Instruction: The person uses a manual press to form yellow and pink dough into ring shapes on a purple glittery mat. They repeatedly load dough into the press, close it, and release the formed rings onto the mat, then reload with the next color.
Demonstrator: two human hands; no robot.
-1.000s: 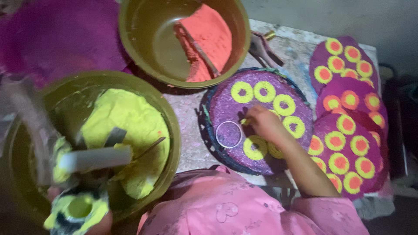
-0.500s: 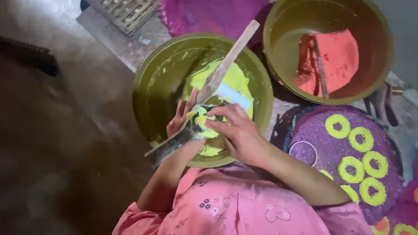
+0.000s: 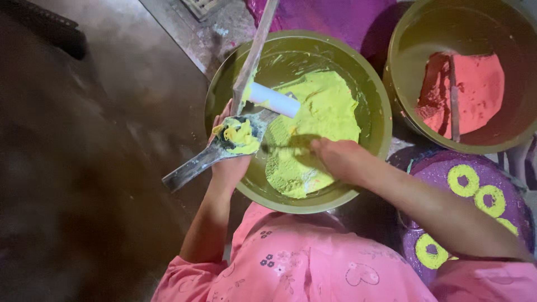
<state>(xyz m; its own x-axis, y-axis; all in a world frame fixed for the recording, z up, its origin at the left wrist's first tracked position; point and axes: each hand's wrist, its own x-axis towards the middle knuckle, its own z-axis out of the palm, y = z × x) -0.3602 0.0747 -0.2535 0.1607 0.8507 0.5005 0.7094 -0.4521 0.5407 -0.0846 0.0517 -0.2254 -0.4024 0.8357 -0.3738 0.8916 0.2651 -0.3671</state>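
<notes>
Left hand (image 3: 230, 159): closed around a grey flat scoop (image 3: 215, 151) loaded with a lump of yellow paste (image 3: 239, 136); held over the near-left rim of the olive bowl (image 3: 373, 95).
Right hand (image 3: 339, 159): inside the olive bowl, resting on the yellow-green paste (image 3: 321, 114); fingers pointing towards the scoop, whether they are apart or closed cannot be told.
White tube (image 3: 273, 99): lying in the bowl, just beyond the scoop.
Wooden stick (image 3: 254, 53): leaning over the far rim.
Second bowl (image 3: 400, 72): at right, holding red-orange paste (image 3: 475, 89).
Purple disc (image 3: 503, 193): lower right, bearing yellow rings (image 3: 463, 180).
</notes>
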